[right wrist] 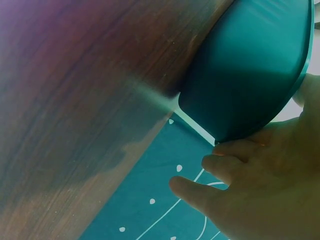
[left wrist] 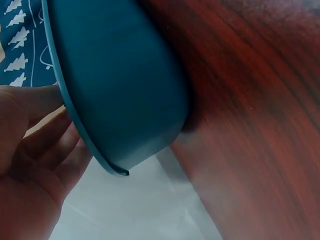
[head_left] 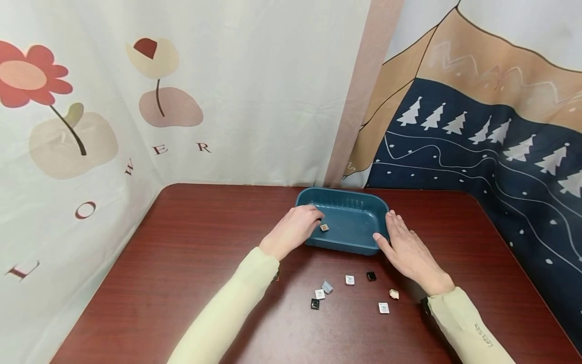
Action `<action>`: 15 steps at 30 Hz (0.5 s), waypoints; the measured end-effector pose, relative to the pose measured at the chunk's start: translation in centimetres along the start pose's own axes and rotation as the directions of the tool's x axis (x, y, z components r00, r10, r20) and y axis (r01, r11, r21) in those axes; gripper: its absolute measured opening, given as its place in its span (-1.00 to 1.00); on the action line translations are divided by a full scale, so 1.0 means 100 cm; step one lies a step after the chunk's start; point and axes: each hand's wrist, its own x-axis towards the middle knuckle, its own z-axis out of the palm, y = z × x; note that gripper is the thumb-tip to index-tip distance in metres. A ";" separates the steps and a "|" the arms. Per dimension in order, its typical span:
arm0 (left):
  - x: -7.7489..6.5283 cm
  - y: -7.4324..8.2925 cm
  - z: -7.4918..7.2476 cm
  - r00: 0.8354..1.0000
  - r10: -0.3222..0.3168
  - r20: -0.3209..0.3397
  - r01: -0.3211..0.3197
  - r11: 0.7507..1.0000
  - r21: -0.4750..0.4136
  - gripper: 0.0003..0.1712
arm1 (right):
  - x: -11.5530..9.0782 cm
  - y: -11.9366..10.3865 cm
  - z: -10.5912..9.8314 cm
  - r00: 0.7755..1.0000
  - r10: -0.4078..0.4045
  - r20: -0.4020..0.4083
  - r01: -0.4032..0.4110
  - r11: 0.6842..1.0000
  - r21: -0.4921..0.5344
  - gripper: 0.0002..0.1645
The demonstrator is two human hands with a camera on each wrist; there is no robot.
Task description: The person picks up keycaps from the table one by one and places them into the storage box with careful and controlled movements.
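A blue plastic basin (head_left: 350, 247) stands at the back of the table. My left hand (head_left: 295, 228) reaches over its left rim, fingers loosely bent downward inside. Just below those fingertips is a small tan square piece (head_left: 324, 228) with a dark centre. In the left wrist view the basin's rim hides the ends of the left fingers (left wrist: 50, 145). At the right end, my right hand (head_left: 411, 253) lies with fingers straight along the rim, thumb spread over the near corner. From the right wrist, the right fingers (right wrist: 235, 167) show extended beside the basin's outer wall (right wrist: 240, 75).
Several small pieces lie on the table in front of the basin: white squares (head_left: 349, 280), black ones (head_left: 371, 276), a grey-blue one (head_left: 327, 287) and a cream one (head_left: 394, 294). Printed curtains (head_left: 254, 101) hang behind the dark red wooden table (head_left: 195, 263).
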 end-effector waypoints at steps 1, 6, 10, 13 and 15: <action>0.002 0.000 0.000 1.000 -0.016 0.019 0.016 1.000 0.001 -0.78 | 0.000 0.000 0.000 1.000 0.000 -0.001 0.000 1.000 -0.002 0.00; 0.011 -0.001 0.003 0.993 -0.076 0.093 0.073 0.997 0.030 -0.79 | 0.000 0.000 0.000 1.000 0.000 -0.002 0.000 1.000 -0.005 0.01; 0.017 -0.001 0.006 0.985 -0.117 0.129 0.109 0.992 0.062 -0.80 | 0.000 0.000 0.000 1.000 0.002 0.000 -0.002 1.000 -0.006 0.01; 0.021 0.000 0.008 0.980 -0.133 0.149 0.120 0.988 0.093 -0.81 | 0.000 0.000 0.000 1.000 0.002 -0.001 -0.002 1.000 -0.007 0.01; 0.023 0.000 0.009 0.977 -0.137 0.162 0.119 0.986 0.118 -0.81 | 0.000 0.000 0.000 1.000 0.002 -0.002 -0.002 1.000 -0.008 0.00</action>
